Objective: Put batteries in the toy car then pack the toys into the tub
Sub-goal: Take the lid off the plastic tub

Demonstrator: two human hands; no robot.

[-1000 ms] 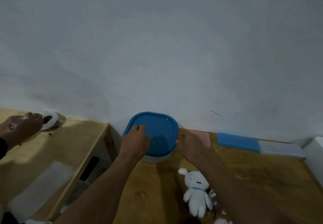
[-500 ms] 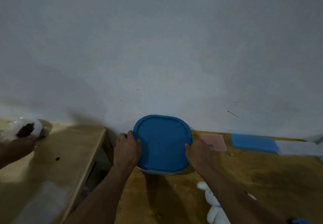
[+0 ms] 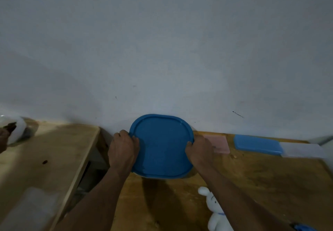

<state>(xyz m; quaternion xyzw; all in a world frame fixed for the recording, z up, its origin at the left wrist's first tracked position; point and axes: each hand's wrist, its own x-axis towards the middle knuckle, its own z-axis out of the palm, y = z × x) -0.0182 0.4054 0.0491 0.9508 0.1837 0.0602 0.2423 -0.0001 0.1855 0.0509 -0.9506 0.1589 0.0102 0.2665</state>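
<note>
A tub with a blue lid (image 3: 162, 146) stands on the wooden table (image 3: 261, 180) against the wall. My left hand (image 3: 123, 148) grips the lid's left edge, thumb on top. My right hand (image 3: 201, 149) grips its right edge the same way. The tub's white body shows only as a thin strip under the lid's front. A white plush rabbit (image 3: 214, 211) lies on the table near my right forearm. A small blue thing (image 3: 304, 228) peeks in at the bottom right edge. No toy car or batteries can be made out.
A pink flat pad (image 3: 220, 145), a blue lid (image 3: 257, 144) and a clear flat box (image 3: 302, 149) lie along the wall at right. A second wooden table (image 3: 45, 158) stands left across a gap. Another person's hand (image 3: 4, 138) holds a white bag (image 3: 17, 131) there.
The tub has come nearer to me and both my hands shifted from resting on and beside the lid to gripping its left and right edges. The view moved right, the rabbit sliding lower.
</note>
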